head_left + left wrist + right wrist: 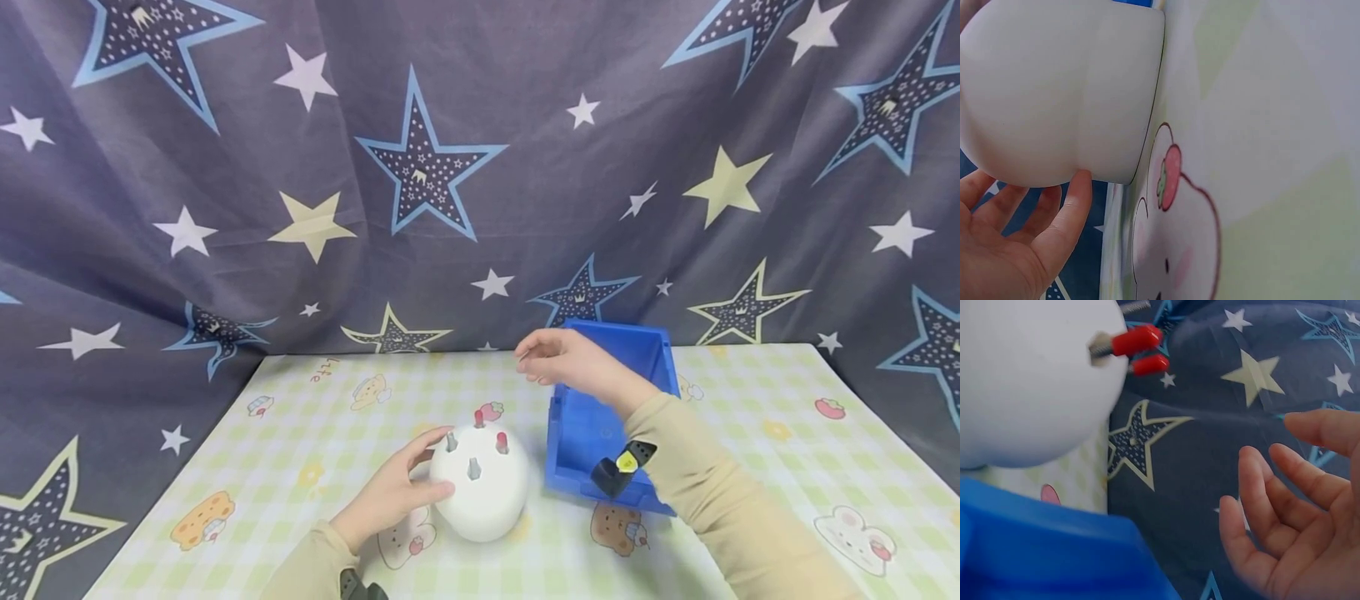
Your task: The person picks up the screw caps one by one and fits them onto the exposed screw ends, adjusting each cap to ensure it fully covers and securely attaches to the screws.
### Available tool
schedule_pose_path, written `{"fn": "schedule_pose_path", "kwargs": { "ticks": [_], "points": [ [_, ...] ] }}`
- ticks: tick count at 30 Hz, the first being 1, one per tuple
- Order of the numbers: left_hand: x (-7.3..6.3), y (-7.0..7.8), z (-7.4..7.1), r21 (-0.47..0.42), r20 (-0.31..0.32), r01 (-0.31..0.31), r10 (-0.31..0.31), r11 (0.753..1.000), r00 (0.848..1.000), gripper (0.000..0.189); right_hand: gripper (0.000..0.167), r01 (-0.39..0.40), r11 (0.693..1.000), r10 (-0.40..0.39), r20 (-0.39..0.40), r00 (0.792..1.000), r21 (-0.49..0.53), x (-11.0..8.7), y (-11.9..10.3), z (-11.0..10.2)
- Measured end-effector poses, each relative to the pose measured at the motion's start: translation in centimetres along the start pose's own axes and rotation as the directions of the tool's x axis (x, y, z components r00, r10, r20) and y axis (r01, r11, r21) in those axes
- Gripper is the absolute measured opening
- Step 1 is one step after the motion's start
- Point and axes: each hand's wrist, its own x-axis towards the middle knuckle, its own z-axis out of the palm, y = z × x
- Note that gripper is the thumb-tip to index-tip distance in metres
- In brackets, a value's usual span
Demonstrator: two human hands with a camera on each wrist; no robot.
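A white dome-topped body (pixel 483 504) stands on the table, several short metal studs rising from its top. Two of these carry red caps (pixel 1138 340); bare grey metal studs (pixel 473 469) show at the front and left. My left hand (pixel 397 492) holds the dome's left side, thumb at the front and fingers round the back. In the left wrist view its fingertips (pixel 1082 181) meet the smooth white wall. My right hand (pixel 566 362) is raised over the left edge of a blue bin (pixel 555 454), fingers loosely bent and nothing in them.
The blue bin sits right of the dome, its inside partly hidden by my right arm. A checked tablecloth (pixel 262 475) with cartoon prints covers the table. Behind the table's far edge hangs a dark star-patterned curtain (pixel 525 200).
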Motion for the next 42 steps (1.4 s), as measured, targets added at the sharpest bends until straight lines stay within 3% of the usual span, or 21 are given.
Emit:
{"fn": "schedule_pose_path", "kwargs": {
  "ticks": [11,20,26,32,42],
  "points": [
    [0.2,0.2,-0.1,0.01,0.006,0.001,-0.001,1.0,1.0,0.07,0.031,-0.06,0.988,0.073,-0.087,0.994,0.144,0.5,1.7,-3.1],
    [0.2,0.1,-0.1,0.014,0.006,-0.008,0.007,1.0,1.0,0.07,0.036,-0.082,0.95,0.129,-0.138,0.982,0.3,0.6,4.3,-5.2],
    [0.1,0.2,-0.1,0.017,0.002,-0.005,0.005,1.0,1.0,0.07,0.043,-0.138,0.922,0.197,-0.13,0.972,0.361,1.2,6.1,-5.1],
    [0.0,0.1,0.0,0.016,0.0,-0.002,0.002,1.0,1.0,0.07,0.043,-0.239,0.908,0.309,-0.163,0.937,0.345,2.1,7.3,-4.1],
    [-0.1,-0.1,0.1,0.011,-0.005,-0.013,0.013,1.0,1.0,0.07,0.032,-0.354,0.867,0.452,-0.255,0.855,0.351,3.3,8.1,-2.4]
  ]
}}
